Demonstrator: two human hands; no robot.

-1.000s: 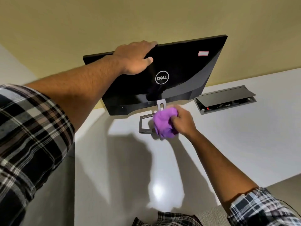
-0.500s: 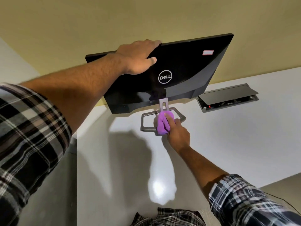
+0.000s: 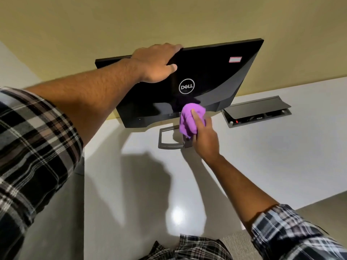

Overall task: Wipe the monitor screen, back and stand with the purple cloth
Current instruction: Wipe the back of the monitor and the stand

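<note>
- Nearest, plaid sleeves [image 3: 33, 147] frame the view at 8 and 5 o'clock, with bare forearms reaching forward over the white bench [image 3: 262, 147].
- The right hand [image 3: 203, 139] holds the bunched purple cloth [image 3: 188, 119], thumb laid across it, and presses it against the stand's neck just under the monitor's lower edge.
- The stand [image 3: 165, 139] is a grey open frame resting flat on the bench, at 9 o'clock from the right hand.
- The monitor [image 3: 216, 77] faces away (its glossy black back and round logo show), tilted.
- The left hand [image 3: 157, 62] grips its top edge, fingers over the rim.
- At 3 o'clock from the monitor, a cable box [image 3: 257, 113] sits open in the bench.
</note>
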